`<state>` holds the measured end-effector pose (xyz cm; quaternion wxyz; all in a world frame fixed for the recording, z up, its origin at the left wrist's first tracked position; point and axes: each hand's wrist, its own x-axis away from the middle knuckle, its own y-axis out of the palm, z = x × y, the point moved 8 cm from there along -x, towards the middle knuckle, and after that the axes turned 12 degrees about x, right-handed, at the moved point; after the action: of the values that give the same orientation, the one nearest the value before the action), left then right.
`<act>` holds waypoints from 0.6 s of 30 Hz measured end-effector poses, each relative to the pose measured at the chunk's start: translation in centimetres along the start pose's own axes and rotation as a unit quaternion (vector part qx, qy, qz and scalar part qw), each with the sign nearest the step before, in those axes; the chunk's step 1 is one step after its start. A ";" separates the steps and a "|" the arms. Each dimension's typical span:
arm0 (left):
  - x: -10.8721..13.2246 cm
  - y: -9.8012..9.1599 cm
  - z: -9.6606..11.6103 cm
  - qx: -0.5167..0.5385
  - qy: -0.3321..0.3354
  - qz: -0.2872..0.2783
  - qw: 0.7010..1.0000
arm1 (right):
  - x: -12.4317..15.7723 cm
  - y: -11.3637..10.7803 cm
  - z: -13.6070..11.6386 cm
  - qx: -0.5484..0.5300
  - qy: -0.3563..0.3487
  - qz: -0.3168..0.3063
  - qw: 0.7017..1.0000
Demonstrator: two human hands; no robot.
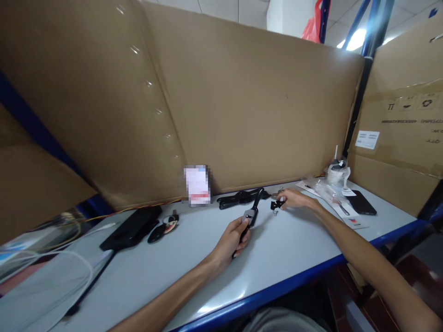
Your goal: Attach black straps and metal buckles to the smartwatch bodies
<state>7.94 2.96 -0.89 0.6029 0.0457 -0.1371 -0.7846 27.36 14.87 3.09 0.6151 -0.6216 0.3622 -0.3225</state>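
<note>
My left hand point(238, 234) is closed around a tool-like device with a grey block and a curved black arm point(249, 216), which rises above my fingers and tilts right. My right hand point(294, 198) reaches to the table further right, its fingertips pinched at a small black part point(276, 205). Beside that part lies a small metal piece point(276, 213), perhaps a screw. More small metal bits point(279, 190) are just behind my right fingers, partly hidden. A bundled black cable point(237, 199) rests behind the held device.
A black box-shaped device point(133, 226) with a cord and some keys point(169, 227) lie left. A blurred-out upright item point(197, 184) leans on the cardboard point(256, 106). At the right are a black phone point(362, 203), plastic bags point(323, 191) and a cup point(335, 173). White cables fill the far left.
</note>
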 end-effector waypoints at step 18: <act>0.4 0.4 0.2 0.013 -0.009 -0.011 1.000 | -1.5 2.3 2.3 -0.131 0.057 -0.017 0.990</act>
<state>8.13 2.50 -0.54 0.5920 0.0477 -0.1524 -0.7900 28.38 17.36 0.74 0.5014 -0.6833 0.4249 -0.3180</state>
